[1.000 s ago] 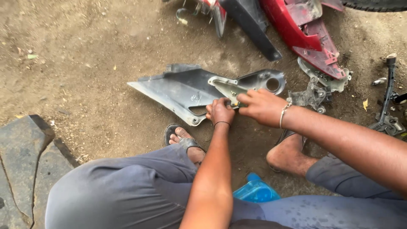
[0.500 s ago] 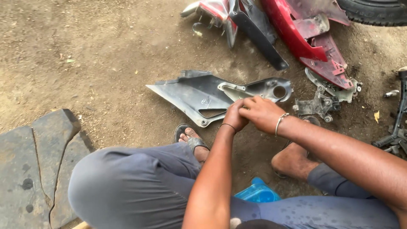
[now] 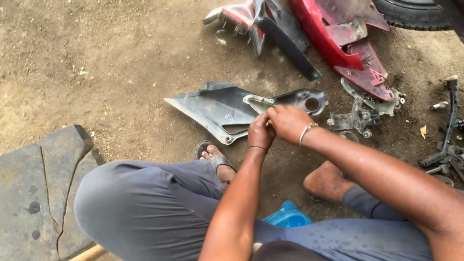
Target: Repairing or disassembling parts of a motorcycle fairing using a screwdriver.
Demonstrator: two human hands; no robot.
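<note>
I squat on a dirt floor. A grey plastic body panel (image 3: 217,108) lies on the ground before me, with a pale metal bracket (image 3: 256,101) and a round-holed end (image 3: 309,101). My left hand (image 3: 260,131) and my right hand (image 3: 289,123) are pressed together just in front of the panel, fingers closed around something small that the fingers hide. A metal bangle (image 3: 305,133) sits on my right wrist.
Red and black body panels (image 3: 338,43) lie at the top, beside a tyre (image 3: 411,12). Metal brackets (image 3: 360,116) and a black lever (image 3: 449,121) lie to the right. A cracked stone slab (image 3: 38,188) is at left. A blue container (image 3: 287,217) sits under my legs.
The view has shifted, so the panel sits lower and further right in frame. My hands stay together by the panel's bracket, now drawn slightly off its edge.
</note>
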